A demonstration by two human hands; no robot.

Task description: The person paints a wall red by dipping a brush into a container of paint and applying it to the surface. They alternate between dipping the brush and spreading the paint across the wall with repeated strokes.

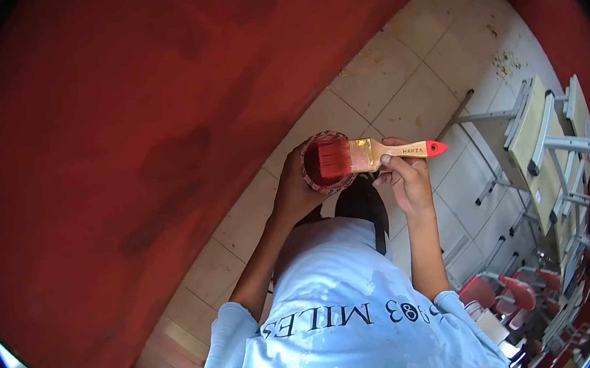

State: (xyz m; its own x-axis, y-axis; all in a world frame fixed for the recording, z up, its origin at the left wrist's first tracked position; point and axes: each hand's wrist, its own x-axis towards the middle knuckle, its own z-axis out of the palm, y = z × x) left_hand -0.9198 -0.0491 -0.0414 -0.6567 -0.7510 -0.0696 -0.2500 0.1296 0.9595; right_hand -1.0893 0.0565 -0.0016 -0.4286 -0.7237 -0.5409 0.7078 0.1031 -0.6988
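Note:
My left hand (294,188) is wrapped round a small paint pot (315,186) with a paint-smeared rim and dark red paint inside. In my right hand (407,181) is a flat paintbrush (386,151), its wooden handle pinched between thumb and fingers, with a red tip pointing right. The brush lies level across the pot's mouth, and its red-coated bristles (335,159) overlap the opening in this view. Both hands are in front of my body, above the tiled floor.
A red wall (159,126) with darker wet-looking patches fills the left and top. Stacked desks (532,152) and red chairs (518,291) stand on the right. Pale floor tiles (377,75) run between, with small debris (507,63) scattered near the far wall.

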